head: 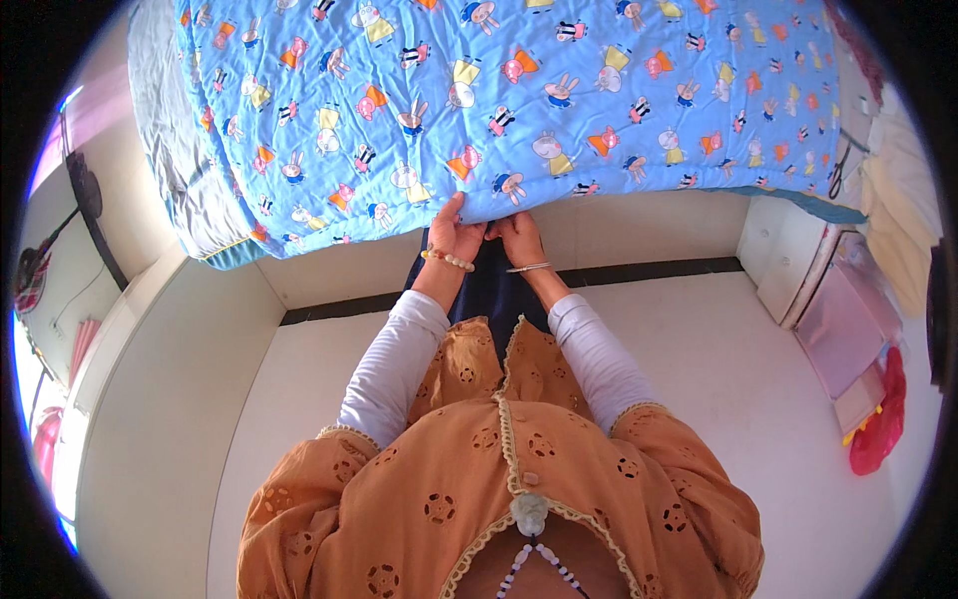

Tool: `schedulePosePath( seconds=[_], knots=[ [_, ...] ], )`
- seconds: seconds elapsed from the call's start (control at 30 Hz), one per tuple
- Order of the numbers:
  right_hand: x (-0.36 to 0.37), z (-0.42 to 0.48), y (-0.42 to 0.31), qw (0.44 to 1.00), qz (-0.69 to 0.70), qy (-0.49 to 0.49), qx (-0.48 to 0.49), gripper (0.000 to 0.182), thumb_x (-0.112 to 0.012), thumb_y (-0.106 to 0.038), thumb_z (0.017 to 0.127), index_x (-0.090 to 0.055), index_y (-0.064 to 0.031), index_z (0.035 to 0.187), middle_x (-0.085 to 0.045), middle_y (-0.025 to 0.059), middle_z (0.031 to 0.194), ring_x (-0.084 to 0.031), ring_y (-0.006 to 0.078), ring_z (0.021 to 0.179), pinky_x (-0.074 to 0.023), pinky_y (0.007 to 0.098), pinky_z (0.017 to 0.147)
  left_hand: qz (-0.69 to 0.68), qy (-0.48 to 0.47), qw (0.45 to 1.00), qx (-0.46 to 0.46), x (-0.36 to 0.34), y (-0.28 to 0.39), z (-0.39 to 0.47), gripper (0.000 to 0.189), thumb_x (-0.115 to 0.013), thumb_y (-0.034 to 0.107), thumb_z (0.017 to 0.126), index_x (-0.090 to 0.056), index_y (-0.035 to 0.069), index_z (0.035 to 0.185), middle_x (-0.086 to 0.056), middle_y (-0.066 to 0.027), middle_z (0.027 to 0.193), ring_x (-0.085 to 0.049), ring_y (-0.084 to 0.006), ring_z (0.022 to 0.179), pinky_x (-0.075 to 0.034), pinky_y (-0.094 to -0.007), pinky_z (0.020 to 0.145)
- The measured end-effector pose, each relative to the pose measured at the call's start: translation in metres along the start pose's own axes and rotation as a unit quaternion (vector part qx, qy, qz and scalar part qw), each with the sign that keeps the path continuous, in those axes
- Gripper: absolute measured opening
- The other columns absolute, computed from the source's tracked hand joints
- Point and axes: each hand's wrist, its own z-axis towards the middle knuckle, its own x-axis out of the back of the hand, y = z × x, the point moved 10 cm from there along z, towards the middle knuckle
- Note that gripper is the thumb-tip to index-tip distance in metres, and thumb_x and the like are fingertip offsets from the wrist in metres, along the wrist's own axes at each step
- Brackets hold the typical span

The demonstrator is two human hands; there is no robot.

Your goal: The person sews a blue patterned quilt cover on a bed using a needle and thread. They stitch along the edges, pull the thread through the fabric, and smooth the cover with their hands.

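Observation:
A blue quilt [441,120] printed with cartoon animals lies spread over a bed, its near edge hanging slightly over the side. My left hand [458,233] grips that edge, with the thumb on top and the other fingers turned in beneath it. Close beside it, my right hand [522,238] has its curled fingers at the same hem; the fingertips are partly hidden by the fabric. A beaded bracelet [449,260] circles my left wrist, and a thin bangle [530,267] my right. The two hands are nearly touching, in front of my dark trousers [486,288].
A grey-green sheet [176,150] shows at the bed's left side. Pale cabinet panels [165,389] rise at left. To the right are a white bedside cabinet [786,254], a pink box-like item [849,322], a red bag [879,419] and cream fabric [902,210].

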Motion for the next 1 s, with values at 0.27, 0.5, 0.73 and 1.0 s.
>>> schedulePosePath(
  seconds=[0.27, 0.5, 0.73, 1.0],
  knots=[
    [0.011, -0.040, 0.029, 0.993, 0.070, 0.024, -0.097, 0.012, -0.046, -0.011, 0.084, -0.049, 0.0005, 0.085, -0.053, 0.0049, 0.061, -0.055, 0.0125, 0.052, -0.0431, 0.0228, 0.051, 0.142, 0.095, 0.980, 0.097, 0.028, -0.002, -0.005, 0.020, -0.036, 0.025, 0.089, -0.045, 0.008, 0.083, -0.056, -0.0155, 0.091, -0.056, -0.0291, 0.084, -0.046, -0.0414, 0.074],
    [0.026, -0.045, 0.051, 0.992, 0.074, 0.032, -0.097, 0.007, -0.044, -0.006, 0.082, -0.049, -0.0003, 0.085, -0.051, 0.0048, 0.059, -0.053, 0.0125, 0.051, -0.0460, 0.0240, 0.052, 0.133, 0.135, 0.980, -0.051, 0.043, 0.021, 0.005, 0.013, -0.047, 0.019, 0.084, -0.053, 0.008, 0.080, -0.055, -0.0073, 0.074, -0.055, -0.0207, 0.072, -0.045, -0.0340, 0.067],
    [-0.001, -0.037, 0.035, 0.986, 0.152, 0.010, -0.066, 0.006, -0.046, -0.006, 0.083, -0.048, -0.0003, 0.083, -0.050, 0.0052, 0.059, -0.052, 0.0125, 0.050, -0.0475, 0.0255, 0.051, -0.150, -0.128, 0.980, -0.004, -0.026, 0.001, -0.031, 0.028, -0.053, 0.026, 0.080, -0.051, 0.004, 0.097, -0.056, -0.0069, 0.096, -0.050, -0.0256, 0.096, -0.032, -0.0446, 0.093],
    [-0.007, -0.039, 0.015, 0.993, 0.096, 0.013, -0.075, 0.007, -0.045, -0.006, 0.084, -0.047, 0.0006, 0.081, -0.050, 0.0047, 0.059, -0.051, 0.0116, 0.050, -0.0475, 0.0251, 0.052, -0.085, -0.072, 0.994, 0.007, -0.051, -0.009, -0.001, 0.035, -0.051, 0.029, 0.083, -0.048, 0.007, 0.110, -0.050, -0.0093, 0.113, -0.045, -0.0286, 0.107, -0.030, -0.0478, 0.094]
  ],
)
